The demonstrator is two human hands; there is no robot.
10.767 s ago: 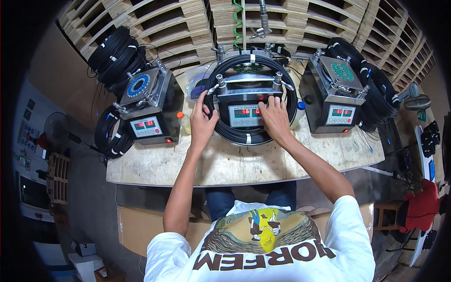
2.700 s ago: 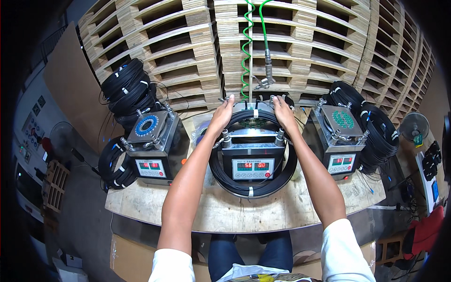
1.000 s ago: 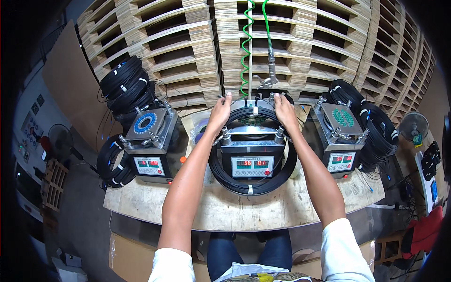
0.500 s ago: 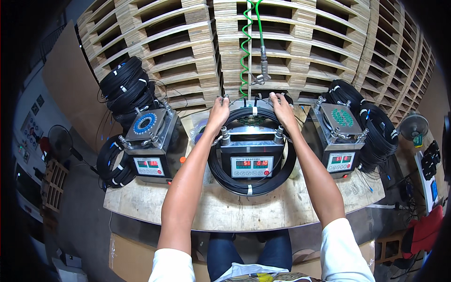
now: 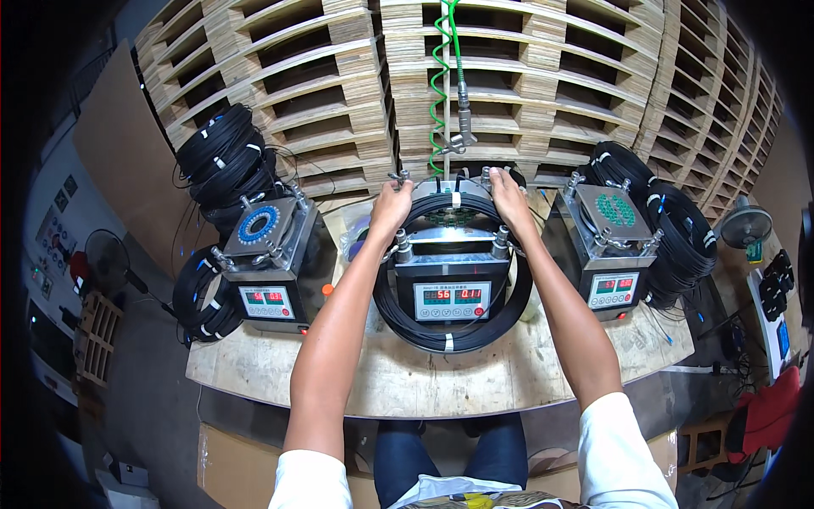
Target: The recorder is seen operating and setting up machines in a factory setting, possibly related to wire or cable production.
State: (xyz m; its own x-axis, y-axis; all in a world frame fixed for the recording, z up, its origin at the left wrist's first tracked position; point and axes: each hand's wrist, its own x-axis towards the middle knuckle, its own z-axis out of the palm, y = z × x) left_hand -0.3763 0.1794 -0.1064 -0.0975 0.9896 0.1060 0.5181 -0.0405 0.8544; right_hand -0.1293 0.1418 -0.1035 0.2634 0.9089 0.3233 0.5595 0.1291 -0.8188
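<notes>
A middle bench machine [image 5: 454, 273] with a lit red display stands between my forearms. A large coil of black cable [image 5: 451, 342] hangs around it, looped over the top and down past the front panel. My left hand [image 5: 391, 209] is closed at the machine's far left corner, its fingertips on a metal clamp knob [image 5: 404, 176]. At the far right corner my right hand [image 5: 510, 202] pinches the matching clamp knob [image 5: 487, 173]. Two near clamp posts [image 5: 404, 246] stand untouched at the front corners. The coil hides part of the machine's top plate.
Similar machines stand left [image 5: 264, 254] with a blue ring of connectors and right [image 5: 612, 246] with green ones. Black cable coils [image 5: 225, 161] are piled beside them. An air blow gun [image 5: 463, 127] hangs from a green hose before stacked wooden pallets [image 5: 526, 51].
Both hands stay at the far corner knobs, with slight finger movement. The view has shifted a little, and the digits on the machines' displays have changed.
</notes>
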